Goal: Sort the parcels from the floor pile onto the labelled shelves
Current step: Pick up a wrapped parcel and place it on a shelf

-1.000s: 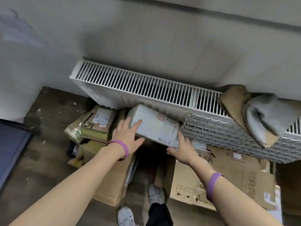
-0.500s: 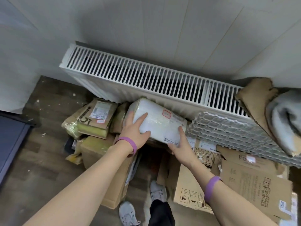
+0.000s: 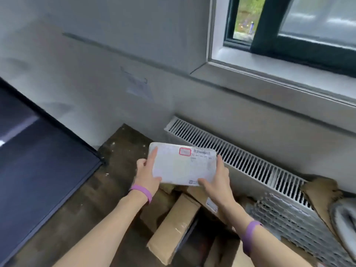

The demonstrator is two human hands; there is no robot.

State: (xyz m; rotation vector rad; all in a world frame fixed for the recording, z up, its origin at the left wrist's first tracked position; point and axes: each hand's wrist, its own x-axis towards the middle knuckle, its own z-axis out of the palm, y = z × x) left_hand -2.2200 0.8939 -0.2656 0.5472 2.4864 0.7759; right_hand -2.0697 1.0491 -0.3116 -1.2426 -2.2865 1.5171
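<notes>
1. A white parcel (image 3: 183,164) with a red-framed stamp and barcode label is held in the air in front of the white radiator (image 3: 240,160).
2. The left hand (image 3: 146,174) grips its left edge; the right hand (image 3: 217,180) clasps its right edge.
3. Below the parcel, brown cardboard boxes (image 3: 173,228) lie piled against the radiator.

White parcel (image 3: 183,166) label print blurred; brown boxes (image 3: 173,228) partly behind forearms
</notes>
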